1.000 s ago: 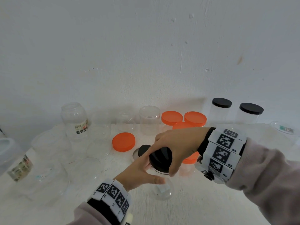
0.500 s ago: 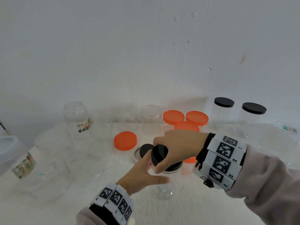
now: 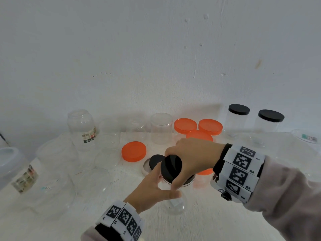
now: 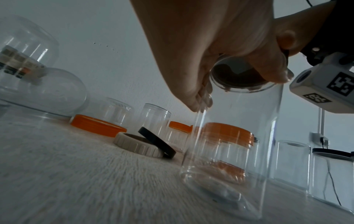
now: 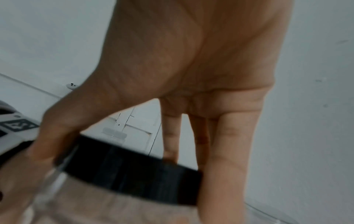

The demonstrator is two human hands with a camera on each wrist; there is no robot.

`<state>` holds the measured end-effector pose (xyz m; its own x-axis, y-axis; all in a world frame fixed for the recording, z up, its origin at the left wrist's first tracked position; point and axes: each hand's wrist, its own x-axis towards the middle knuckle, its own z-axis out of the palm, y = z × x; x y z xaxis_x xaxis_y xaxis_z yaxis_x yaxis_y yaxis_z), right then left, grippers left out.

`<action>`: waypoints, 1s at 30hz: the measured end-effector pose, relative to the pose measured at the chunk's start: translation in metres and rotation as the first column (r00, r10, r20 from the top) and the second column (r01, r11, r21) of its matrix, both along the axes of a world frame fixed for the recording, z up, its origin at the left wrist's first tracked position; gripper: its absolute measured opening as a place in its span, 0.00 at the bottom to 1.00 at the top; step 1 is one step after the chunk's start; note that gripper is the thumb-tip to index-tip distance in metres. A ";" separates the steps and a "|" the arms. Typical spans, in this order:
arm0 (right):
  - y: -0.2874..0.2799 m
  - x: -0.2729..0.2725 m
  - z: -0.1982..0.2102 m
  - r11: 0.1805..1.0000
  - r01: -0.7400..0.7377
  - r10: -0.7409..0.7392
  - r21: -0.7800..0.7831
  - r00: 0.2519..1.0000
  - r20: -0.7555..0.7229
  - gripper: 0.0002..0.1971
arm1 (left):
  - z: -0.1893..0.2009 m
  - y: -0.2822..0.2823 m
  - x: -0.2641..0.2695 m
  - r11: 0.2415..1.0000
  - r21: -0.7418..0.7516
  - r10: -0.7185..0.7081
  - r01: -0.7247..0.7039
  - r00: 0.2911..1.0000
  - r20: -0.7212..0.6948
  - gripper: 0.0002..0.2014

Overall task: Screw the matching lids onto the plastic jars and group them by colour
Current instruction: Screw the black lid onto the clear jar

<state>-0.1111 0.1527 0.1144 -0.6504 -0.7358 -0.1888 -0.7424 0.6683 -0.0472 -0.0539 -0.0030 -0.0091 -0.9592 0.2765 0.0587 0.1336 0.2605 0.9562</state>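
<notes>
Right hand [image 3: 189,159] rotated, gripping black lid [image 3: 171,166] | left hand [image 3: 152,190] holds jar [image 4: 229,151]

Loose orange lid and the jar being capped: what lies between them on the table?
A beige lid with a loose black lid leaning on it lies between the loose orange lid and the held jar, clearest in the left wrist view.

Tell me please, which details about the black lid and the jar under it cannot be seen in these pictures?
- Thread seating of the black lid: head view, covered by the right hand.
- Lid rim: right wrist view, motion blur.
- Left hand grip on the clear jar: left wrist view, hand itself out of frame.
</notes>
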 end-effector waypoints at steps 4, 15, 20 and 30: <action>0.000 0.005 -0.009 0.997 0.071 -0.072 -0.038 0.997 -0.028 0.36 | 0.001 0.000 0.000 1.000 -0.002 0.000 0.000 1.000 0.001 0.38; 0.003 -0.001 0.011 0.999 0.003 -0.009 0.038 0.987 0.161 0.39 | -0.001 0.001 -0.001 1.000 -0.021 -0.003 0.003 1.000 -0.021 0.37; 0.002 -0.002 0.005 0.999 -0.036 0.034 0.024 0.997 0.066 0.42 | -0.003 0.001 0.001 1.000 -0.019 0.019 -0.019 1.000 -0.022 0.37; 0.004 0.001 -0.007 0.999 0.033 -0.033 -0.024 0.999 -0.028 0.40 | -0.003 0.002 0.001 1.000 -0.004 0.023 -0.023 0.999 -0.028 0.37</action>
